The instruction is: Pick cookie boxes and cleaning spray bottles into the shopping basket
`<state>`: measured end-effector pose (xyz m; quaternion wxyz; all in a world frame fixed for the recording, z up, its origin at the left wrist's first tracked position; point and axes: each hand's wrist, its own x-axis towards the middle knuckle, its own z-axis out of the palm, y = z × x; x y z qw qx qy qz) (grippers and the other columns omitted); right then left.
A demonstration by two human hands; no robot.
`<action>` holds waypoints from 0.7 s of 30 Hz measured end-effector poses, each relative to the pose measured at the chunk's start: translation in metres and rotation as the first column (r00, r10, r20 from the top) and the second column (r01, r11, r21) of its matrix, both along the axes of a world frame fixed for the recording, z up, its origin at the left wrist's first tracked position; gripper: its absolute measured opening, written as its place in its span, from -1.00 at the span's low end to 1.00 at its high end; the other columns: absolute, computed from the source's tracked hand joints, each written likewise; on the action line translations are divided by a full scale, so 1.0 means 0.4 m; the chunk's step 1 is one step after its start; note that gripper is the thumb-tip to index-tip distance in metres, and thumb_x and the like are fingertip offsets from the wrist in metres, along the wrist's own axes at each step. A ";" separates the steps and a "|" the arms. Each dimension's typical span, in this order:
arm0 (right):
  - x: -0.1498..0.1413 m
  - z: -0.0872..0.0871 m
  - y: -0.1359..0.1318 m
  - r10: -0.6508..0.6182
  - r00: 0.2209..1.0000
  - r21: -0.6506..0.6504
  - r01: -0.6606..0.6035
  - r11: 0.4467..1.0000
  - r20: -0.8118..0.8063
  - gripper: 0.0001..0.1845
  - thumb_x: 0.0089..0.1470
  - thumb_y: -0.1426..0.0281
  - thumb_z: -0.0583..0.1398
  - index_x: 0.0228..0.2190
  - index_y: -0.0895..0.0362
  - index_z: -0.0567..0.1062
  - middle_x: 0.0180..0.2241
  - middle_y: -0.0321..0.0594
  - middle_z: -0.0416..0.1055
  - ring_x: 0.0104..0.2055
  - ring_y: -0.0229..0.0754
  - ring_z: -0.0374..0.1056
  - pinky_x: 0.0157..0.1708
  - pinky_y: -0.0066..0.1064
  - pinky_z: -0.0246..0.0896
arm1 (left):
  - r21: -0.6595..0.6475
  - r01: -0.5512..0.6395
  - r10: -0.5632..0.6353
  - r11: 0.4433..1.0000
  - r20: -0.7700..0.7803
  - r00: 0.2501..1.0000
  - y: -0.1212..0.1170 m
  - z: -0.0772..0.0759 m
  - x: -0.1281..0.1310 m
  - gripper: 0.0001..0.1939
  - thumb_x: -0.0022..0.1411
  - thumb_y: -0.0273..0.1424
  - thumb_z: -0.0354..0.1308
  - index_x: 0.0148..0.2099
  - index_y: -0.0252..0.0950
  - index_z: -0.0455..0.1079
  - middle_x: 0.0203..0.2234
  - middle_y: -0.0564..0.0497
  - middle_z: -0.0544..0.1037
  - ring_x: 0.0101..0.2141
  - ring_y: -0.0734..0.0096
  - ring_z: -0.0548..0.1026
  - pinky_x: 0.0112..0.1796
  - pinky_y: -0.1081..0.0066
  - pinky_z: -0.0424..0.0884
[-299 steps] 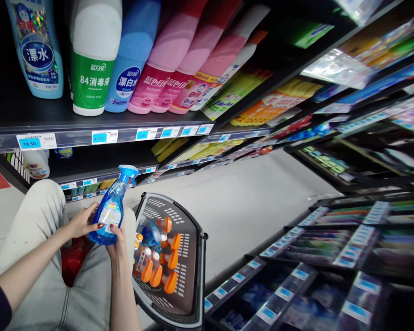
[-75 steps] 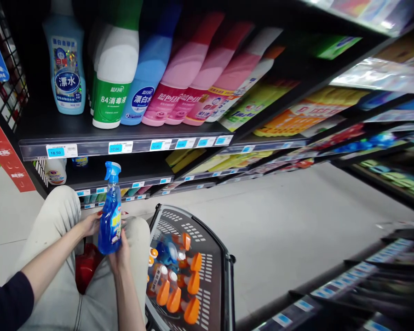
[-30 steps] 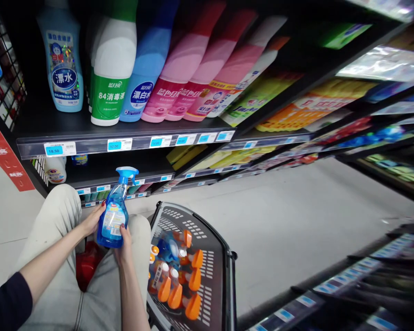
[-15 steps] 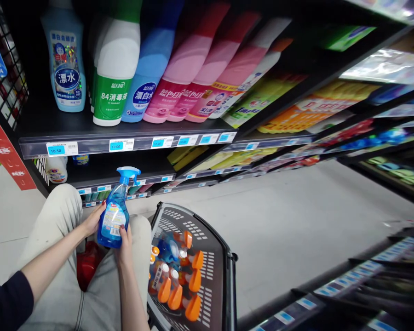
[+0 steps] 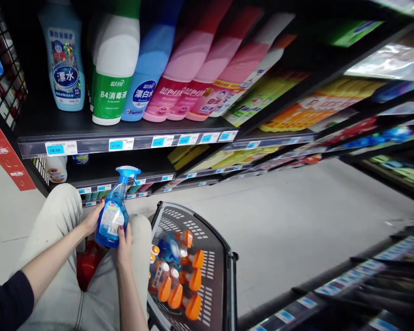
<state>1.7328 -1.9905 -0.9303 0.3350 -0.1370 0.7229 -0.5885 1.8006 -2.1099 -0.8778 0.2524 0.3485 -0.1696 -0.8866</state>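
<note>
A blue spray bottle (image 5: 112, 216) with a light blue trigger head is held nearly upright above my knees, its label facing me. My left hand (image 5: 94, 219) grips the bottle's left side, fingers closed against it. Lower down on the right side, my right hand (image 5: 124, 246) is closed on it too, thumb on the front near the barcode. Part of the fingers of both hands is hidden behind the bottle. To the right of my right knee stands a grey basket (image 5: 210, 230) holding several orange-topped spray bottles (image 5: 194, 280) and a blue-topped one (image 5: 172, 248).
In front, a black shelf (image 5: 89, 126) carries a light blue bottle (image 5: 67, 59), a white and green bottle (image 5: 113, 73) and several pink bottles (image 5: 172, 87). A lower shelf (image 5: 124, 163) lies behind the spray bottle. Grey floor (image 5: 279, 207) stretches right, toward another shelf edge (image 5: 303, 303).
The spray bottle has shifted very slightly left and tilted a little, with both hands still on it. The basket and shelves look nearly the same.
</note>
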 end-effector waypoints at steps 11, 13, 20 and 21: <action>-0.002 0.029 -0.014 -0.048 0.997 -0.036 0.050 0.998 0.067 -0.24 -0.02 -0.12 0.09 0.03 0.16 0.48 0.05 0.01 0.44 0.16 0.15 0.29 0.07 -0.07 0.29 | 0.032 -0.036 0.033 0.999 0.081 0.996 -0.003 -0.012 -0.005 -0.61 0.38 -0.26 0.06 0.07 -0.43 0.45 -0.11 -0.22 0.64 -0.05 0.11 0.59 0.09 0.21 0.41; -0.003 0.035 -0.019 -0.021 0.999 -0.071 0.024 0.997 0.050 -0.30 0.05 -0.09 0.05 -0.03 0.16 0.52 -0.07 -0.01 0.51 0.08 0.12 0.36 0.01 -0.10 0.34 | 0.039 -0.047 0.043 0.998 0.106 0.993 -0.004 -0.017 -0.007 -0.62 0.39 -0.27 0.05 0.06 -0.44 0.46 -0.13 -0.22 0.65 -0.07 0.12 0.60 0.07 0.23 0.43; -0.007 0.051 -0.035 0.073 0.997 -0.140 -0.074 0.987 -0.012 -0.23 0.15 -0.09 -0.11 -0.04 0.20 0.54 -0.23 -0.02 0.54 -0.07 0.09 0.43 -0.07 -0.14 0.40 | 0.051 -0.064 0.056 0.997 0.140 0.988 -0.005 -0.024 -0.011 -0.62 0.37 -0.25 0.08 0.05 -0.43 0.46 -0.15 -0.22 0.65 -0.12 0.14 0.62 0.02 0.25 0.47; -0.007 0.053 -0.035 0.086 0.996 -0.143 -0.088 0.986 -0.021 -0.22 0.16 -0.10 -0.13 -0.01 0.20 0.53 -0.22 -0.02 0.54 -0.07 0.09 0.43 -0.07 -0.14 0.40 | 0.052 -0.063 0.055 0.997 0.141 0.988 -0.005 -0.025 -0.011 -0.62 0.37 -0.25 0.08 0.05 -0.43 0.46 -0.15 -0.22 0.66 -0.12 0.14 0.62 0.02 0.24 0.47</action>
